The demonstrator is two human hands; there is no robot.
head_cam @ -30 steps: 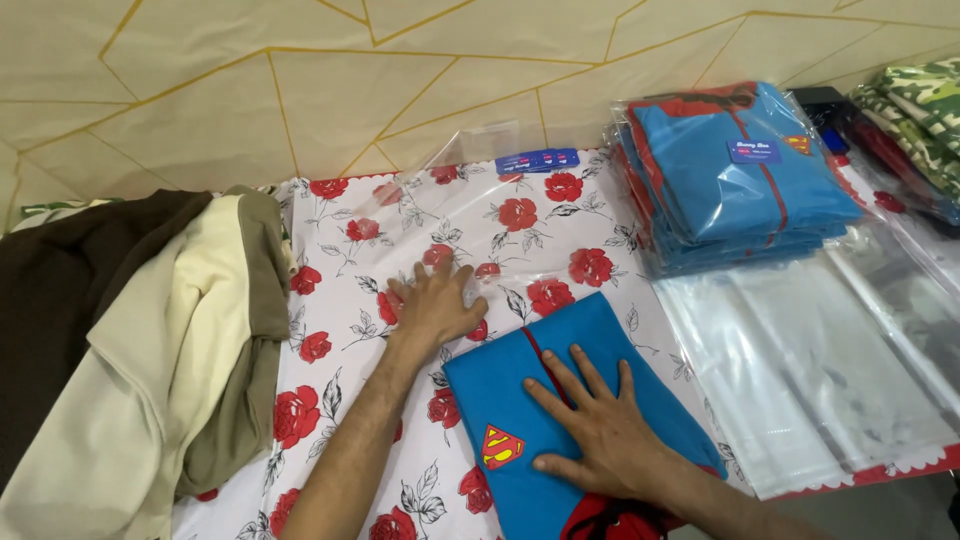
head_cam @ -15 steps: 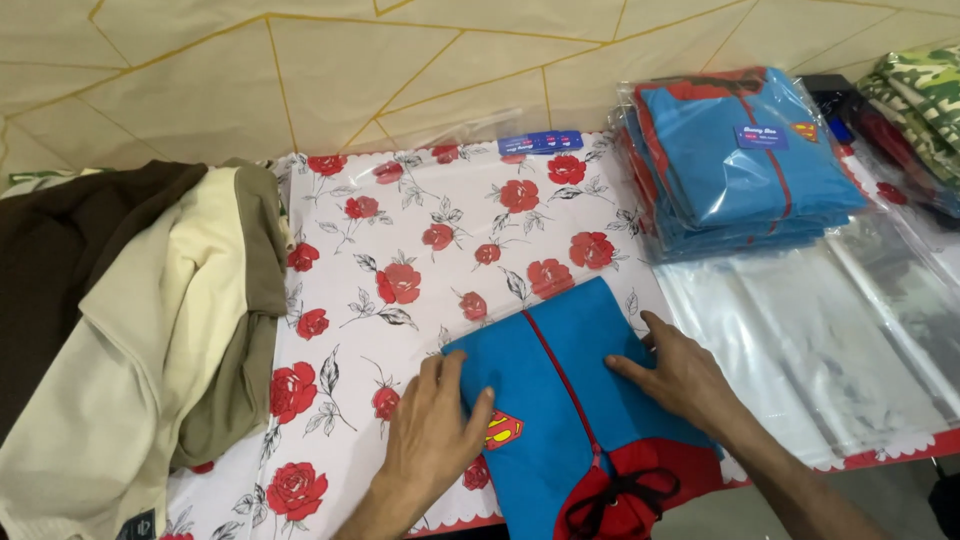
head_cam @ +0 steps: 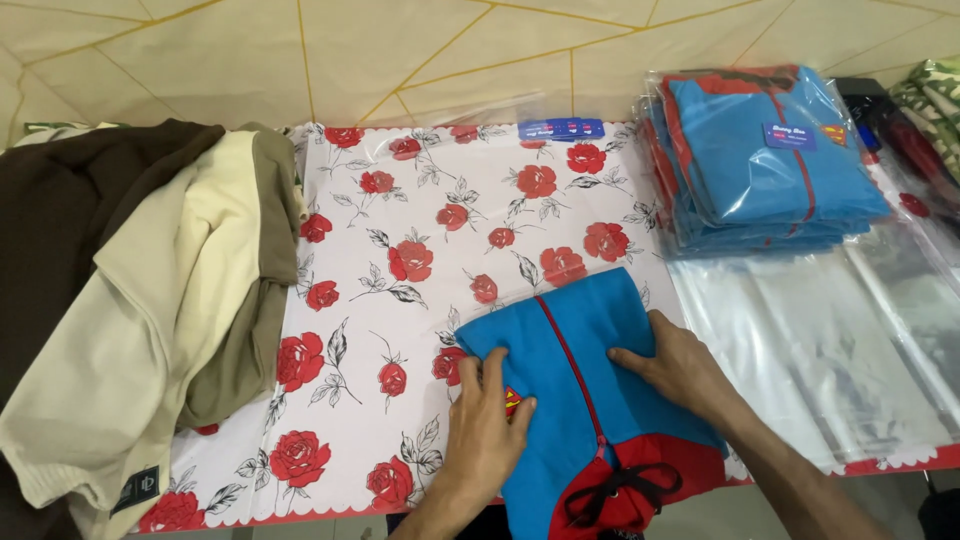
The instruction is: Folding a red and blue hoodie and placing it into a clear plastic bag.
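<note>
Your hands lie flat and open on the folded blue hoodie (head_cam: 585,390) at lower centre, gripping nothing. Left hand (head_cam: 487,420) presses its left edge, right hand (head_cam: 672,362) its right side. Its zip runs away from you, toward upper left.

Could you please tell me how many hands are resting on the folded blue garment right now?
2. The left hand lies flat on the near-left part of the folded blue garment, and the right hand presses its right side, beside the red zip line.

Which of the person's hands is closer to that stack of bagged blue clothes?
Right. The right hand lies on the blue garment below the stack of bagged blue clothes; the left hand lies farther left.
</note>
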